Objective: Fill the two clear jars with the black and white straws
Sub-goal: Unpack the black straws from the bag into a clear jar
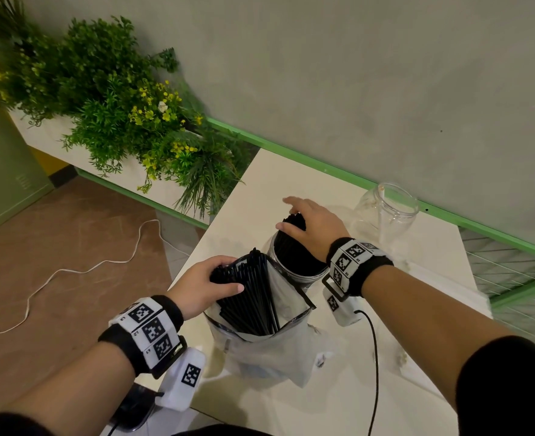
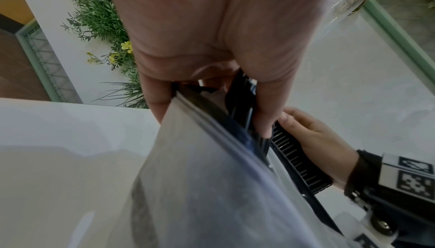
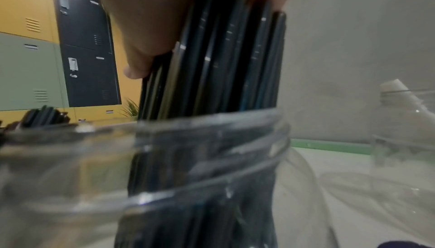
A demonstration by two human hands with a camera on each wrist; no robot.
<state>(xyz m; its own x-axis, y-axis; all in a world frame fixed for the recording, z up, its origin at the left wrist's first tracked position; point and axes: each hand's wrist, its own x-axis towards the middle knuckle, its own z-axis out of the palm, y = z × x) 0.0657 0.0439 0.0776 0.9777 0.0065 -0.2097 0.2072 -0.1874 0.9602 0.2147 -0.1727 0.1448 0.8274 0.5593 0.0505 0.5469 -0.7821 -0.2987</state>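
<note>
On the pale table (image 1: 348,366), a clear jar (image 1: 291,269) packed with black straws (image 1: 294,243) serves as the landmark. The right hand (image 1: 315,228) is over its mouth, thumb and fingers (image 3: 141,28) curled round the tops of those straws, which stand upright and rise above the jar's threaded rim; the right wrist view shows them pinched in a tight bunch. Just in front of the jar, on the near side, a clear plastic bag (image 1: 275,350) stands open with more black straws (image 1: 247,297) leaning inside it. The left hand (image 1: 206,286) grips the tops of these, fingers curled over the bundle and thumb (image 1: 228,288) pressed across it. Behind the jar and to its right, near the green rail (image 1: 322,166) at the wall, a second clear jar (image 1: 385,212) stands with a single white straw (image 1: 383,191) at its rim. Far to the left of the jar, a planter of green plants (image 1: 108,99) with yellow flowers sits beyond the table's edge, and a white cable (image 1: 80,272) trails across the brown floor.
</note>
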